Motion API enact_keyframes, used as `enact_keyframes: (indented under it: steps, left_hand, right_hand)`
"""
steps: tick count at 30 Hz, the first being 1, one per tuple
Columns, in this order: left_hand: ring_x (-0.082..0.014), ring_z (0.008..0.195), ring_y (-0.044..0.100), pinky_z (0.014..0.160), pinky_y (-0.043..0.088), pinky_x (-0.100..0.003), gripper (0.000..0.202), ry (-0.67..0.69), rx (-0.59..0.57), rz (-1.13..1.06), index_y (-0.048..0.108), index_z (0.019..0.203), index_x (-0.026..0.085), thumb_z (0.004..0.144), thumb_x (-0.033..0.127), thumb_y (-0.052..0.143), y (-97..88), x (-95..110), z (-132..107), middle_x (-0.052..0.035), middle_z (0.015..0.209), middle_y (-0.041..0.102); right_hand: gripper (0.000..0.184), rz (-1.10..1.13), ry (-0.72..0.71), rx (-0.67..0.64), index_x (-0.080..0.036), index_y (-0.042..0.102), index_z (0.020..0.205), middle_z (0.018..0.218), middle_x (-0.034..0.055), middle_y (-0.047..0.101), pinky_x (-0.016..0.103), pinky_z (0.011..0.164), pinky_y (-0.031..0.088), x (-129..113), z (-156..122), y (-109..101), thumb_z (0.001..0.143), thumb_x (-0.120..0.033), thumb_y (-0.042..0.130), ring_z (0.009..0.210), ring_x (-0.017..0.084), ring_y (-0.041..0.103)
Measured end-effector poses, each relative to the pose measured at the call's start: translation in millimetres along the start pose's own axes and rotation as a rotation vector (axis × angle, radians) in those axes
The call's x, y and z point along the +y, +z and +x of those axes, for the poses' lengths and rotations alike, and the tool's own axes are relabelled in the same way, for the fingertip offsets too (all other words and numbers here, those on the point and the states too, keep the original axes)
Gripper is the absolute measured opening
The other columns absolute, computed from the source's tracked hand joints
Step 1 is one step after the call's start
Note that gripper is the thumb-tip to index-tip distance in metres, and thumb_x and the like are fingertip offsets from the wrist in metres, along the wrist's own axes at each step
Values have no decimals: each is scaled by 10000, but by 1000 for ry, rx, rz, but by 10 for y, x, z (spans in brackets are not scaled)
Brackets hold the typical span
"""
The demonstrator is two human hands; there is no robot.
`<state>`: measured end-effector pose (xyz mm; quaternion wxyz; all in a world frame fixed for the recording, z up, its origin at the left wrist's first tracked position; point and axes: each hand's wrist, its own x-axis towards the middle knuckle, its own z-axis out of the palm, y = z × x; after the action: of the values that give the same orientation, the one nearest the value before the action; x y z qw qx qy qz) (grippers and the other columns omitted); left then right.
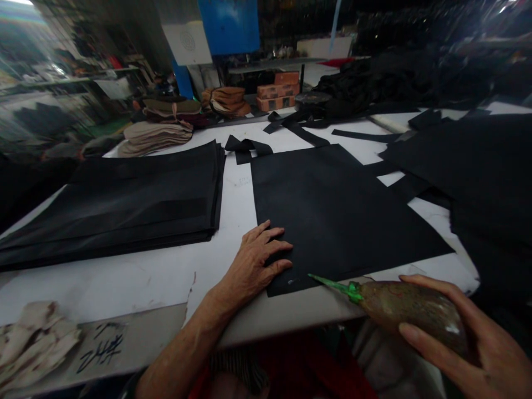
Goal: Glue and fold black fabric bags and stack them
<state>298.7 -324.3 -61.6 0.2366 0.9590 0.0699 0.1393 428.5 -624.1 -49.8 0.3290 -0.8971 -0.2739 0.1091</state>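
Note:
My left hand lies with fingers spread on the lower left corner of a black sheet, pressing it to the table. The sheet looks like fabric or thin leather; I cannot tell which. In my right hand is a brownish squeeze bottle with a green pointed nozzle, held on its side between thumb and fingers. Its tip points left, just at the sheet's near edge and close to my left fingers. A small pale mark shows on the sheet near that tip.
A stack of black sheets lies at left. More black pieces are at right, with black strips behind. Folded beige fabric, brown fabric and red bricks line the back. A crumpled rag sits front left.

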Motion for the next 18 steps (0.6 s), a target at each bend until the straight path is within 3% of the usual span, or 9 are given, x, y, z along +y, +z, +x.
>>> enact_keyframes:
  steps: [10, 15, 18]
  left_hand:
    - [-264, 1325, 301, 1060, 286, -503, 279, 0, -3, 5, 617, 1090, 268, 824, 352, 625, 7, -5, -11, -38, 1300, 517]
    - [-263, 1312, 321, 1050, 303, -508, 280, 9, 16, 12, 616, 1082, 269, 816, 354, 635, 9, 0, -11, -36, 1288, 527]
    - [-261, 1310, 326, 1049, 310, -506, 272, 8, 18, 10, 615, 1081, 268, 822, 348, 628, 2, 9, -12, -35, 1292, 525]
  right_hand:
    - [530, 3, 82, 30, -356, 490, 1133, 1034, 17, 642, 348, 752, 564, 73, -64, -29, 701, -659, 539, 862, 248, 636]
    - [480, 36, 49, -7, -324, 533, 1105, 1020, 24, 664, 301, 717, 568, -94, -27, 38, 715, -602, 572, 857, 236, 651]
    - [464, 152, 55, -97, -296, 563, 1088, 998, 26, 685, 260, 677, 567, -252, 3, 115, 704, -550, 615, 858, 229, 663]
